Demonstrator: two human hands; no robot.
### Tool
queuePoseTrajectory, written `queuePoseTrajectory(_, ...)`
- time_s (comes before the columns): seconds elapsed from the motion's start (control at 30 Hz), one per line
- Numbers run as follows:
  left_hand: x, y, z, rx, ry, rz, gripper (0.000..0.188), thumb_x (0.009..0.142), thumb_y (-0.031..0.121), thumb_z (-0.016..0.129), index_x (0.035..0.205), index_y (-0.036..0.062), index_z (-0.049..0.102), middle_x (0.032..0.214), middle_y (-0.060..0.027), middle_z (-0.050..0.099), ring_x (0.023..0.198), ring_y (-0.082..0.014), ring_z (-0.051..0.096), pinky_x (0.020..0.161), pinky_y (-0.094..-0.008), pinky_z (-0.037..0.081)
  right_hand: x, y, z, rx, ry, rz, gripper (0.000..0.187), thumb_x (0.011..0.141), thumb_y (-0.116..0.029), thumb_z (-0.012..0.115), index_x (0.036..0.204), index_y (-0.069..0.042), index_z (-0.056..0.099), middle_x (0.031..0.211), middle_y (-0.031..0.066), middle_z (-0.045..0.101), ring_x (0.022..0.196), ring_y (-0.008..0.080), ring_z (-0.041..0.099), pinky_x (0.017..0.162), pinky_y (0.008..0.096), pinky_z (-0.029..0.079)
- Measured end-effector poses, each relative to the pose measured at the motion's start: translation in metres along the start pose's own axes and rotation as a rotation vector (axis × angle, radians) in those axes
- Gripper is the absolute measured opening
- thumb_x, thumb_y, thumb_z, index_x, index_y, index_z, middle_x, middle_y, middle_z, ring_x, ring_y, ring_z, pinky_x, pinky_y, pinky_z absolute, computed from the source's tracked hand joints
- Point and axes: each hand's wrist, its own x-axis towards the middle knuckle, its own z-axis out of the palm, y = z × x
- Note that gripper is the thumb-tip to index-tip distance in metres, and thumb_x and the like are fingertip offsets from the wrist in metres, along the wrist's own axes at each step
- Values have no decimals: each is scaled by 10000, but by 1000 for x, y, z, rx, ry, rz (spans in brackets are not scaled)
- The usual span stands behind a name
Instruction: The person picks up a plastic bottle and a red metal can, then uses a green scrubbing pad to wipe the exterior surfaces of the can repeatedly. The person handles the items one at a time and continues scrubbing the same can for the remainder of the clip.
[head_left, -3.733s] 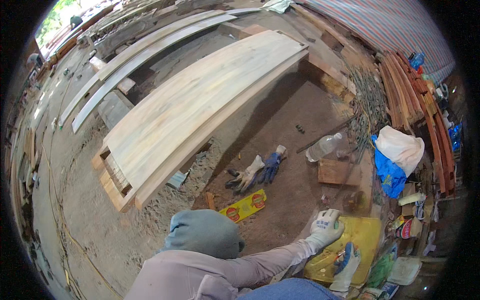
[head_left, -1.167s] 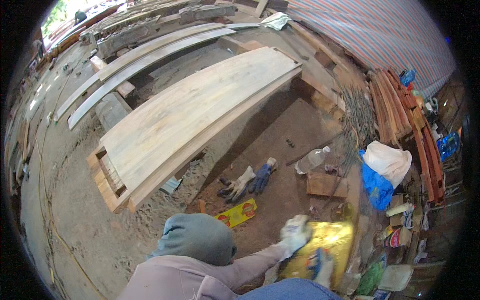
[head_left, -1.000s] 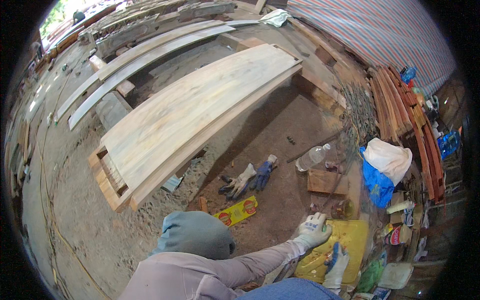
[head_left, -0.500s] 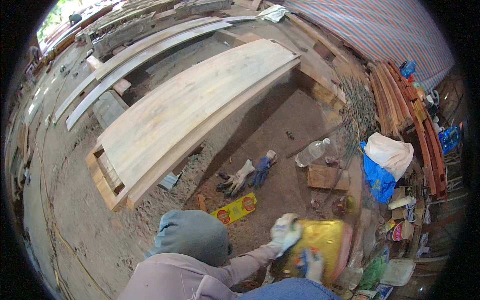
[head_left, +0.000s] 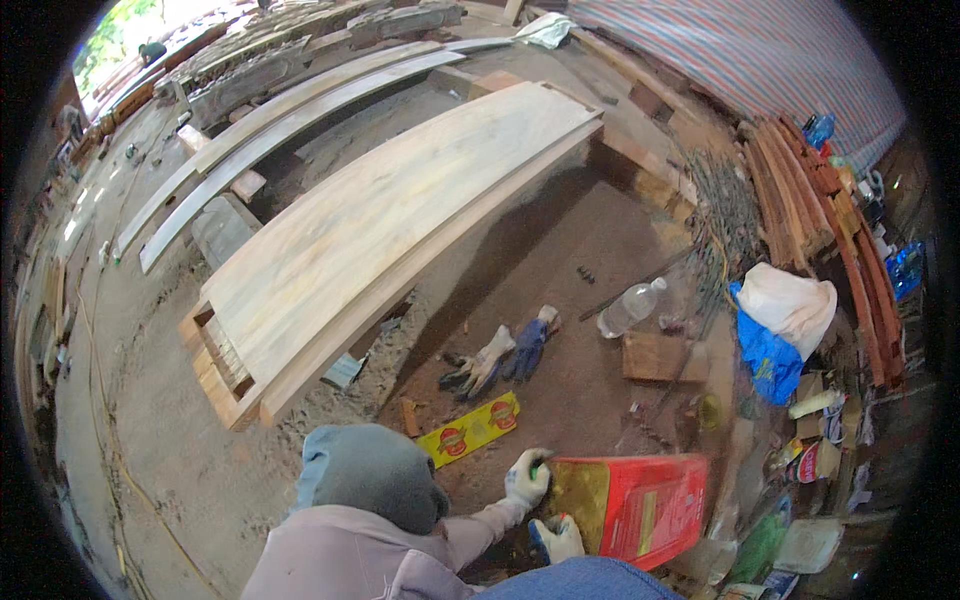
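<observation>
A boxy red-and-gold tin [head_left: 655,510] lies tilted at the lower right of centre, its red side with a yellow label turned up and its gold part facing my hands. In a white work glove, my left hand [head_left: 526,478] is closed on the far left edge of the tin, beside a small green spot I cannot make out. My right hand [head_left: 560,541], in a white glove with blue palm, is closed at the tin's near left edge; part of its grip is hidden. A lavender sleeve [head_left: 475,535] leads to the left hand.
Beyond the tin lie a yellow printed strip [head_left: 470,430], spare work gloves [head_left: 490,362], a clear bottle [head_left: 630,308] and a wood block [head_left: 662,358]. A long pale board [head_left: 400,230] crosses the middle. Bags [head_left: 785,310] lie right; rounded grey cloth [head_left: 370,480] bulges left.
The tin has turned so its red side shows and less gold is visible. Both hands have moved left and now sit at its left end. The view has shifted slightly.
</observation>
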Motion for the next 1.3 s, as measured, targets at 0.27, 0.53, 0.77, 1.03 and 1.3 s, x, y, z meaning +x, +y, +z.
queuePoseTrajectory(0.27,10,130,89,289,-166,175,351,841,288,577,1129,94,623,1179,-157,617,1128,-347,567,969,-462,461,-8,-15,-136,709,435,-152,134,913,-181,669,895,-90,572,660,24,586,518,119,554,432,263,455)
queuePoseTrajectory(0.53,18,77,53,117,-46,314,328,808,211,611,1104,75,643,1095,-150,659,1048,-334,619,943,-412,490,-14,-52,-77,317,276,-39,259,905,-205,691,1024,-60,512,842,28,572,675,125,557,540,287,477)
queuePoseTrajectory(0.77,-17,18,35,22,159,117,267,796,153,594,1051,101,657,1028,-118,673,990,-309,633,889,-404,504,-11,9,-48,43,151,-12,256,853,-242,741,859,-49,574,753,69,620,625,155,575,560,321,486)
queuePoseTrajectory(1.03,-7,153,104,228,-242,251,387,833,270,586,1180,98,588,1220,-182,583,1155,-373,531,969,-468,467,-18,-35,-161,294,623,69,344,898,-292,687,1069,-15,576,861,75,614,696,184,575,602,321,484)
queuePoseTrajectory(1.3,7,10,34,-166,119,229,245,742,65,557,971,29,635,953,-163,644,907,-316,631,840,-399,509,-27,-40,-31,11,159,-223,456,884,-251,689,1202,40,537,1112,223,639,1046,316,608,902,392,471)
